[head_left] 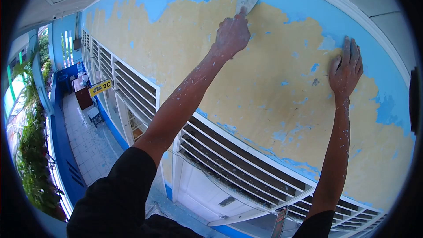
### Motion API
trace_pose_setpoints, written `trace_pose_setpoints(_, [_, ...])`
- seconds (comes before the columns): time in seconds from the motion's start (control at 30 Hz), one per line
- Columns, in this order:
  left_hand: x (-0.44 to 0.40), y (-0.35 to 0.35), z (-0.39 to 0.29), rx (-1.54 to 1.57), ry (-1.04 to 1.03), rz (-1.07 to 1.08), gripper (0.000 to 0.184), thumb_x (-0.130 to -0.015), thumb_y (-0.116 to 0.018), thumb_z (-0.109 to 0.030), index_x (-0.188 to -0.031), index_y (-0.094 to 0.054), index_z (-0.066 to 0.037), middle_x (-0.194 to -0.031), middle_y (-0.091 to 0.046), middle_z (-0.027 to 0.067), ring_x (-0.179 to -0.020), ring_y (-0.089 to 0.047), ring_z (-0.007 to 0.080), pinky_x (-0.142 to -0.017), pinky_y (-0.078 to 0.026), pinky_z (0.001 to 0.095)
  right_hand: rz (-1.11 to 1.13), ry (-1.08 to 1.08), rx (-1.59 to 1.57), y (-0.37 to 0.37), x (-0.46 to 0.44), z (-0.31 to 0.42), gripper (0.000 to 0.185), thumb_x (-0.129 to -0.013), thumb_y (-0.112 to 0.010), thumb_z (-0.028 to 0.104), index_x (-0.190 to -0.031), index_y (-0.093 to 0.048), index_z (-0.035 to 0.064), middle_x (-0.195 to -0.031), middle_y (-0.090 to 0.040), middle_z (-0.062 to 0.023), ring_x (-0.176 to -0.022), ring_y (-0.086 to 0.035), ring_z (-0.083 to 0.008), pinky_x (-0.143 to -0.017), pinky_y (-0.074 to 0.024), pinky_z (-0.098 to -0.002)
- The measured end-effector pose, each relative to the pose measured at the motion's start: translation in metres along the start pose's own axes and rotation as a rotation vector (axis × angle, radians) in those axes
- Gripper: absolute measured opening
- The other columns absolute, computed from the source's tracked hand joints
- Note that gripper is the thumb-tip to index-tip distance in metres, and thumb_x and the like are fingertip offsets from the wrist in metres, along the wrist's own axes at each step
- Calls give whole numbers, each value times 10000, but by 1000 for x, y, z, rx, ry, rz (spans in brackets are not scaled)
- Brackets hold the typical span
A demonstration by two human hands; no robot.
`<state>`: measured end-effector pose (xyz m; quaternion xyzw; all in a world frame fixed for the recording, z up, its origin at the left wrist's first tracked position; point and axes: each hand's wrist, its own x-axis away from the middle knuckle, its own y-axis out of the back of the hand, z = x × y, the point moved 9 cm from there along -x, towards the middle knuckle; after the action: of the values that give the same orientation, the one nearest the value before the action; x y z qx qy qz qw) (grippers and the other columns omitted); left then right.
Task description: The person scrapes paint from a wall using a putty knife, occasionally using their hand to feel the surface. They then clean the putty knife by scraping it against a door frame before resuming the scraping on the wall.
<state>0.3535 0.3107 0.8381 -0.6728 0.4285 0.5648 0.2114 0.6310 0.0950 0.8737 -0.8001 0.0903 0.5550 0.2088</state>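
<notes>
My left hand (233, 34) is wrapped round the handle of a scraper (246, 4). The scraper's wide metal blade lies at the border between bare tan wall and blue paint. My right hand (346, 72) rests on the wall (264, 66) further right, fingers stretched up and thumb apart, with nothing in it. Near its fingertips runs the edge of the remaining blue paint (304, 0). Whitish flecks dot both forearms. Ragged blue patches are scattered over the tan area.
Louvred vents (238, 163) with white frames run below the wall patch. A yellow "3C" sign (101, 88) juts out at left. Far below lies a tiled corridor floor (90, 143) with a stool (94, 115) and a desk (83, 94). Plants (31, 163) grow beyond the blue parapet.
</notes>
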Motion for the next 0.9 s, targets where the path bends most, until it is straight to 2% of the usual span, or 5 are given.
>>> trace_pose_setpoints(0.17, [31, -4, 8, -85, 48, 266, 412, -1023, -493, -222, -1369, -581, -17, -1028, -700, 275, -941, -670, 489, -884, -489, 611, -5, -11, 25, 3, -1, -2, 637, -930, -524, 169, -1562, -441, 190, -1551, -478, -80, -1455, -429, -309, -1185, -333, -490])
trace_pose_setpoints(0.27, [5, 11, 2, -74, -49, 116, 405, -1022, -498, -221, -1358, -590, -14, -995, -700, 273, -943, -672, 481, -897, -495, 598, -7, -5, 17, 1, -2, 1, 641, -929, -531, 162, -1562, -439, 194, -1553, -476, -75, -1453, -431, -306, -1184, -336, -487])
trace_pose_setpoints(0.57, [17, -7, -1, -93, 27, 223, 420, -1028, -469, -206, -1387, -553, -5, -1032, -693, 276, -938, -671, 478, -884, -499, 597, 1, -6, 22, 1, -1, -1, 638, -937, -526, 163, -1566, -435, 205, -1562, -468, -75, -1459, -424, -302, -1184, -333, -489])
trace_pose_setpoints(0.77, [-13, 3, 10, -15, 37, -39, 455, -1030, -466, -205, -1441, -507, -14, -932, -709, 274, -870, -679, 496, -867, -498, 601, 8, -1, 9, -1, 1, -1, 641, -937, -526, 164, -1569, -428, 207, -1563, -467, -71, -1458, -424, -307, -1183, -335, -489])
trace_pose_setpoints(0.9, [30, 3, 5, -3, 26, 130, 445, -1030, -470, -207, -1429, -524, -18, -924, -713, 270, -852, -680, 506, -860, -493, 608, 2, -8, 17, 1, 0, -2, 646, -933, -526, 154, -1569, -427, 211, -1564, -466, -70, -1453, -432, -306, -1179, -341, -491])
